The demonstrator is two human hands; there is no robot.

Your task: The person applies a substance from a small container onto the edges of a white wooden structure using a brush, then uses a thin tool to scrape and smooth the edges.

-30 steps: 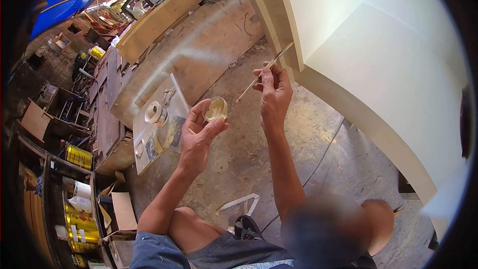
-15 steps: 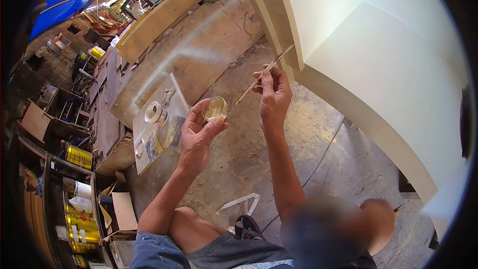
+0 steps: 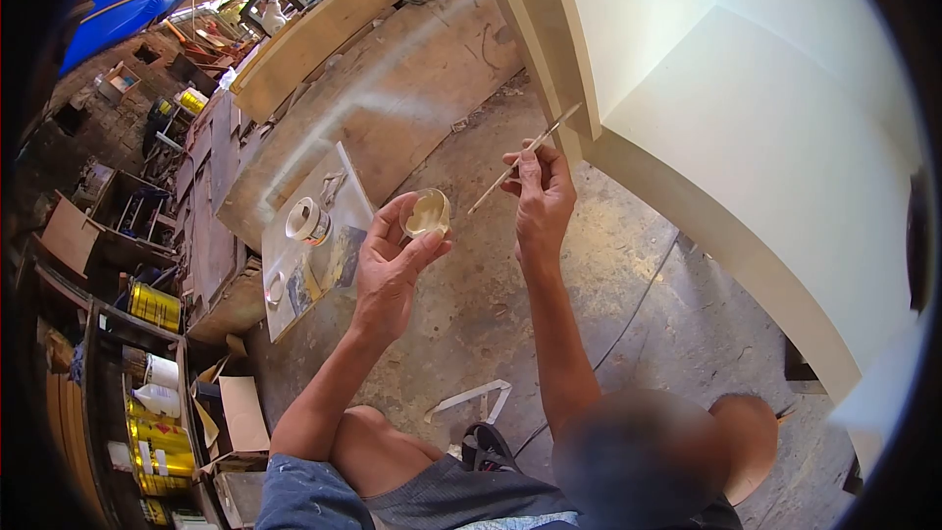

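Observation:
My left hand [image 3: 388, 270] is closed around a small clear cup [image 3: 428, 213] with cream-coloured paint in it, tilted so its inside shows. In my right hand [image 3: 543, 194] a thin paintbrush [image 3: 508, 180] is pinched between thumb and fingers. Its upper end reaches the edge of a large cream-painted piece of furniture [image 3: 579, 128]; whether it touches cannot be made out. The lower end of the brush points down toward the cup, apart from it.
To the left, a board [image 3: 343, 191] on the floor bears an open paint tub [image 3: 308, 222] and a small lid [image 3: 276, 288]. Shelves at far left hold yellow cans [image 3: 162, 447]. A cable [image 3: 628, 319] crosses the floor. A white angled strip [image 3: 471, 397] lies near my foot.
My right hand and the brush have shifted slightly down, the brush's upper end staying by the furniture edge. My left hand and the cup have hardly moved.

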